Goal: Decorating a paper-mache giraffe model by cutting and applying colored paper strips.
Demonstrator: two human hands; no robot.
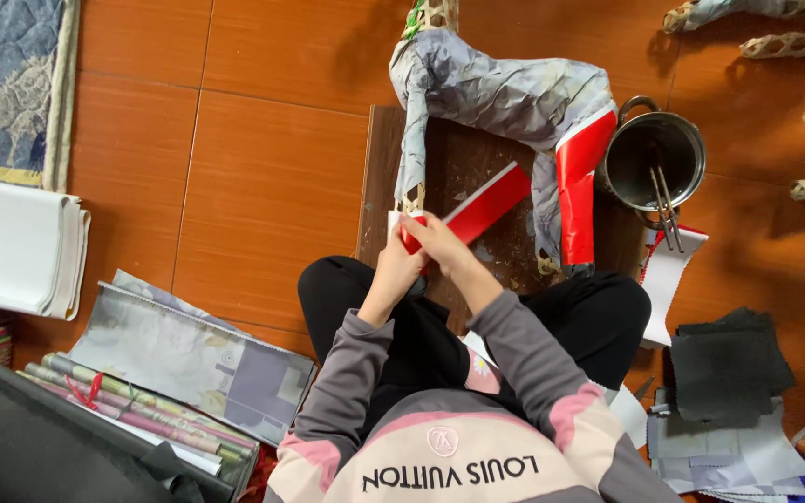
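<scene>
Both hands meet just in front of the person's lap, near the front edge of the dark wooden board [449,158]: the left hand [393,265] and the right hand [435,237] are closed together, pinching the near end of a strip of red paper [488,203]. The strip is a long, narrow piece, glossy red on the side that shows; its long axis runs on a diagonal from the hands up and to the right across the board, with the free far end pointing toward the red-covered leg [578,191] of the paper-wrapped animal frame [505,93] that stands on the board. Judging by its look, the strip is light and thin, easily creased or torn, probably somewhat slick on the shiny face; it seems to hold itself out straight, so it has a little stiffness, and it is best taken at the end or along the edges, as it is gripped now. To the right of the board stands a metal pot [654,154] with a pair of tongs or sticks leaning in it. Further right of the board lie dark cloth pieces [729,363], and to its left, on the orange floor [263,168], are patterned paper sheets [188,354] and a white stack [16,247].
</scene>
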